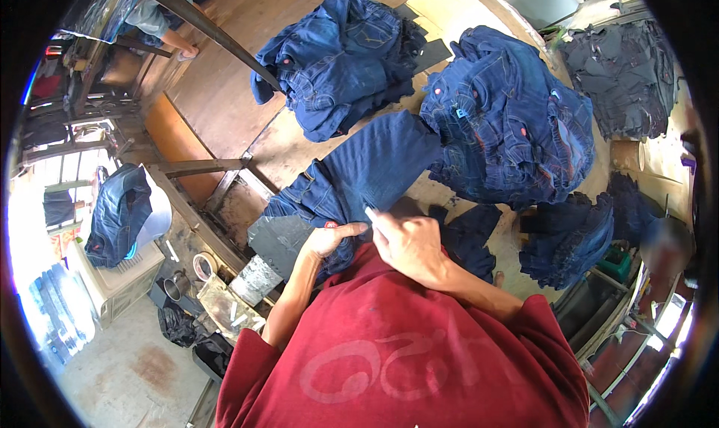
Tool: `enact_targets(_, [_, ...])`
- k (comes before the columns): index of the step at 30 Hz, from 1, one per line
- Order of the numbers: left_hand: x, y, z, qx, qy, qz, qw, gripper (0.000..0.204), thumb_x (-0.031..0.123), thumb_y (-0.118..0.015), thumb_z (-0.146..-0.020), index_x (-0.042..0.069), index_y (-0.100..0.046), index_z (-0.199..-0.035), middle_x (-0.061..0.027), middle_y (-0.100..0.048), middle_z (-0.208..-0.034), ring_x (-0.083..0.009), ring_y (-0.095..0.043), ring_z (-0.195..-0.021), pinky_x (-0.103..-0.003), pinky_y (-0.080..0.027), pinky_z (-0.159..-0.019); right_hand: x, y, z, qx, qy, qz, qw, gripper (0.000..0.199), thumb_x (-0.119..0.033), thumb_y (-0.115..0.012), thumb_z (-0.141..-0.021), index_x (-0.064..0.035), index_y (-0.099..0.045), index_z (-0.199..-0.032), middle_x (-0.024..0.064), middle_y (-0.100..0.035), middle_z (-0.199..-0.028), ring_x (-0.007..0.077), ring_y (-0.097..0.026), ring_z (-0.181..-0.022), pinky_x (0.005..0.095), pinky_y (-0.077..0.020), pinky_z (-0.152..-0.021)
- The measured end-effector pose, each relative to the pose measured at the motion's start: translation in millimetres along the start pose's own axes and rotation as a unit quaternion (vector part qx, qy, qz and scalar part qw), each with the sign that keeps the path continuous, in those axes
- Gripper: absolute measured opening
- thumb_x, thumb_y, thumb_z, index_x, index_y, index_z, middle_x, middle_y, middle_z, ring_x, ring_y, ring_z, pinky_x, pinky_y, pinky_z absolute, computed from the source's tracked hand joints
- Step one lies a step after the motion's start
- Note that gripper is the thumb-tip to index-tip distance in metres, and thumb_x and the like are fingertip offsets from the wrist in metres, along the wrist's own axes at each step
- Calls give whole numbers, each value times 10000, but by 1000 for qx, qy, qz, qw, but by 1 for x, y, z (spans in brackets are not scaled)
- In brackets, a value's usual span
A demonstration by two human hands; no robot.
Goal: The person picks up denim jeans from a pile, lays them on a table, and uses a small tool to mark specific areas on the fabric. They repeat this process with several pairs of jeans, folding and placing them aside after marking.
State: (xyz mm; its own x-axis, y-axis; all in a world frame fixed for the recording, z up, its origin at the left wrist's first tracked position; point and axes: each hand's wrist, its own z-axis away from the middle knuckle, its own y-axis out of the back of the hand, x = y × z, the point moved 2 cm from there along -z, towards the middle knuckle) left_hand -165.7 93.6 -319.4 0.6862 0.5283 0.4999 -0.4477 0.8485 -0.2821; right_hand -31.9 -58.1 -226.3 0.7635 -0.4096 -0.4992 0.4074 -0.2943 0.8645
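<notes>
A pair of dark blue jeans point(378, 162) lies stretched in front of me, its waist end near my body and a leg reaching toward the right-hand pile. My left hand point(335, 239) pinches the denim at its near edge, thumb pointing right, beside a small red tag point(330, 224). Just to the right, my right hand point(412, 248) is closed around a small whitish piece point(370, 213) whose tip sticks out over the jeans. Its kind is too small to make out. Under the jeans on the left a dark grey board point(281, 241) shows.
Two heaps of blue jeans, a far one point(337, 61) and a right one point(509, 121), flank the work. Black garments point(622, 76) are stacked at far right. Leftward are a tape roll point(204, 265), a metal mug point(177, 287) and a wooden beam point(202, 166). Another person's hand point(187, 53) shows at upper left.
</notes>
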Motion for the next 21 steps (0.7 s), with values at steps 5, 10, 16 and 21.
enact_targets(5, [-7,4,-3,-73,-54,36,995,487,160,-805,-934,-52,-711,-1362,-117,-720,-1399,-251,-666,-1282,-385,-447,-1198,-13,-3,0,-31,26,21,999,247,-214,-697,-951,-47,-720,-1132,97,-695,-600,255,-718,-539,390,-569,-528])
enact_targets(10, [-12,10,-13,-102,-91,15,991,491,192,-773,-977,-56,-689,-1392,-115,-720,-1397,-253,-645,-1318,-377,-428,-1212,-20,0,4,-46,-34,100,993,370,-204,-686,-897,5,-712,-1201,97,-721,-626,246,-719,-522,386,-560,-505])
enact_targets(16, [-11,13,-11,-99,-87,43,990,416,103,-808,-951,-7,-729,-1344,-87,-746,-1349,-224,-691,-1238,-377,-505,-1147,-19,11,0,-37,-74,94,992,331,-204,-673,-943,4,-739,-1191,111,-708,-612,272,-710,-509,407,-556,-502])
enact_targets(21, [-8,13,-15,-83,-56,34,994,373,52,-757,-963,-59,-728,-1319,-124,-725,-1386,-260,-663,-1299,-391,-467,-1193,-2,15,16,-84,-95,-25,992,257,-216,-698,-964,-125,-718,-1203,131,-715,-660,342,-699,-527,485,-551,-498])
